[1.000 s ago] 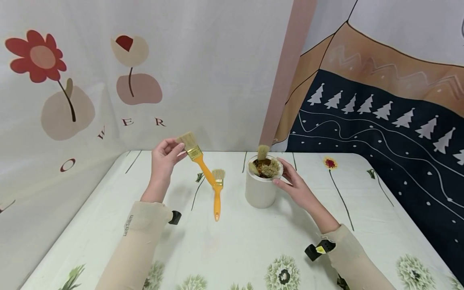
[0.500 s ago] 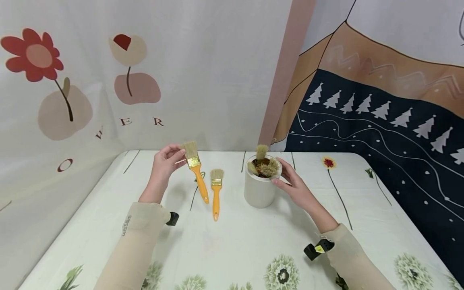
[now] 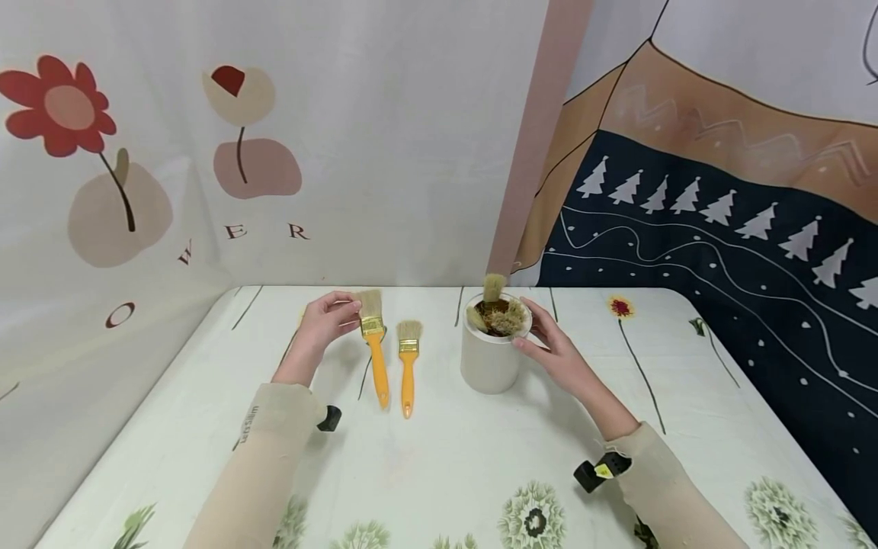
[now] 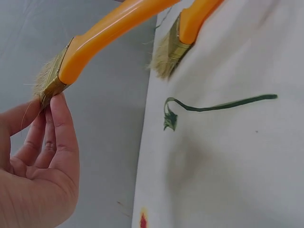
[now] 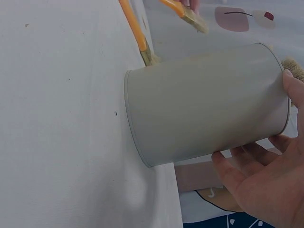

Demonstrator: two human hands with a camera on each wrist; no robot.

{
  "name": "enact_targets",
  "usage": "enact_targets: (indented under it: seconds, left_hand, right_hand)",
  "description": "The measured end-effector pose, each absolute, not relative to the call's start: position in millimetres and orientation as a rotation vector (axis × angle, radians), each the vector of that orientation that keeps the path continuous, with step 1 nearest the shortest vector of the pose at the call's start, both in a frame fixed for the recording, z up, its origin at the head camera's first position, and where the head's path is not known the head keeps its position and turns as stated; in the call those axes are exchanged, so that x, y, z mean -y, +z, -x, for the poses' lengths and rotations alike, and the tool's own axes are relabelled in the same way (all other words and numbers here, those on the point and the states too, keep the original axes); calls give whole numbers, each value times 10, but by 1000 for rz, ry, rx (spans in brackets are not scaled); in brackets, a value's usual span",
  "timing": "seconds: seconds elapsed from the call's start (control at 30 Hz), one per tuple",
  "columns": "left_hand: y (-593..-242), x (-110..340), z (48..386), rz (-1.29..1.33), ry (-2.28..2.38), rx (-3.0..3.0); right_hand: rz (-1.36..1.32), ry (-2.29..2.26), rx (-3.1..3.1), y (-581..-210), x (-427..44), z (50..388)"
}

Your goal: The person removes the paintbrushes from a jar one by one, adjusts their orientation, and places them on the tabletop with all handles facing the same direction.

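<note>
My left hand (image 3: 325, 326) pinches a yellow-handled brush (image 3: 377, 358) at its bristle end, the handle pointing toward me. In the left wrist view the thumb and fingers of that hand (image 4: 42, 166) meet at the brush's metal band and bristles (image 4: 54, 80). Just right of it a second, smaller brush (image 3: 408, 362) lies on the table, bristles away from me. My right hand (image 3: 559, 351) grips the white cylindrical container (image 3: 488, 366) near its rim, from the right. Bristle heads (image 3: 495, 287) show at the container's mouth. In the right wrist view, fingers and thumb lie around the container (image 5: 204, 104).
A white cloth with printed flowers covers the table (image 3: 425, 473). Behind it hangs a pale curtain (image 3: 398, 152) with flower prints, and a dark tree-patterned cloth (image 3: 686, 229) hangs at the right.
My left hand has lowered the larger brush toward the table, and its handle has swung from across the smaller brush to beside it. The right hand still holds the container in place.
</note>
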State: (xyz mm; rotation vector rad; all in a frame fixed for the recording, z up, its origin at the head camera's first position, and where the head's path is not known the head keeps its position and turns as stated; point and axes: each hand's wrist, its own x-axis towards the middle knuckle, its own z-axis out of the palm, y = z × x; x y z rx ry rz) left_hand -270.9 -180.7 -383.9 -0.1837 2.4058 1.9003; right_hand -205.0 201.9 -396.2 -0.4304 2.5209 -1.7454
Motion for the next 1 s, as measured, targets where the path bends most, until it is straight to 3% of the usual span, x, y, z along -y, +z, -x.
enact_targets:
  seconds: [1.0]
  left_hand:
    - [-4190, 1776, 2905, 293, 1729, -2359]
  right_hand:
    - [433, -1744, -2523, -3965, -2014, 2053]
